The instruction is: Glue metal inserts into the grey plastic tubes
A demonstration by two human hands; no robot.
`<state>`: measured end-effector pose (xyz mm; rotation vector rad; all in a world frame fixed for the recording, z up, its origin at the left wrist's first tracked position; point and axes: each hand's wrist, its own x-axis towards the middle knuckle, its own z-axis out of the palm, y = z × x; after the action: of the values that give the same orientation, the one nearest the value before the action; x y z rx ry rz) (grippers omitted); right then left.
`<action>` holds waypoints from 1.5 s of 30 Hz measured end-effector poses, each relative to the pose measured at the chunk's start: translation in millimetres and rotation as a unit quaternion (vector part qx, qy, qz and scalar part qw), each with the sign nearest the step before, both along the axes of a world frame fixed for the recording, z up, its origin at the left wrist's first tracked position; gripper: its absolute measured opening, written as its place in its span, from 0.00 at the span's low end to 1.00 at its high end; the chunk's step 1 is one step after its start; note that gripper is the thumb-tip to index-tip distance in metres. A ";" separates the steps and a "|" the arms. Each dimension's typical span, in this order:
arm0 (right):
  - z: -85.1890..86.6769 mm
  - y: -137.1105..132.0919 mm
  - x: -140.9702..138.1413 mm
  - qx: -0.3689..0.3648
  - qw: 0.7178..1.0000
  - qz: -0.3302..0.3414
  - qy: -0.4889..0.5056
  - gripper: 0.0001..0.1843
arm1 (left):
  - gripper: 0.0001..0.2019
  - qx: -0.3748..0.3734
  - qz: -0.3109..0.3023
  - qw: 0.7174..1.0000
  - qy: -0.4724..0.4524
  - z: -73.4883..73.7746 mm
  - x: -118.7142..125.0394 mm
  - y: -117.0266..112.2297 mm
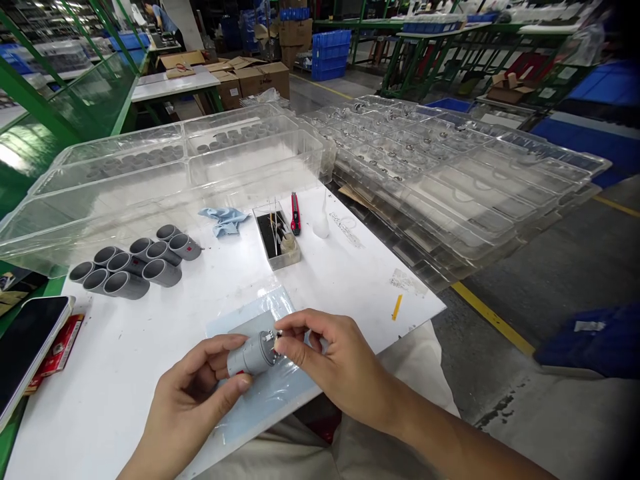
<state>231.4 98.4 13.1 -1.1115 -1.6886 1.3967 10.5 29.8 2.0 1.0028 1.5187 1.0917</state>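
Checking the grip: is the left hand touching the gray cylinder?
Touching. The head view shows the left hand holding the gray cylinder up by its side.

Factory, with stacked blue crates (331, 55)

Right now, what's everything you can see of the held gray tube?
The gray tube looks like plastic, with a red patch low on its side and small shiny bits at one end. It is held sideways in the left hand, above the pale blue sheet; the right hand has its fingertips at the shiny end.
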 end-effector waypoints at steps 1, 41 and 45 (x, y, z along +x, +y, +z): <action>0.2 0.2 -0.8 -0.003 1.000 -0.004 0.000 0.11 | 0.18 -0.006 0.001 1.000 0.012 1.0 0.3 0.4; 49.5 116.7 -13.6 0.372 0.879 -0.125 -0.270 0.07 | 0.16 0.129 -0.023 0.972 0.194 -11.7 3.4 10.5; 62.3 107.6 -6.0 0.383 0.878 -0.154 -0.243 0.06 | 0.16 0.128 -0.030 0.975 0.179 -10.4 3.7 10.9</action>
<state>225.4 206.0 75.4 -1.2118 -2.0119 0.1716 14.2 40.7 -8.4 1.4787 1.6444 1.1263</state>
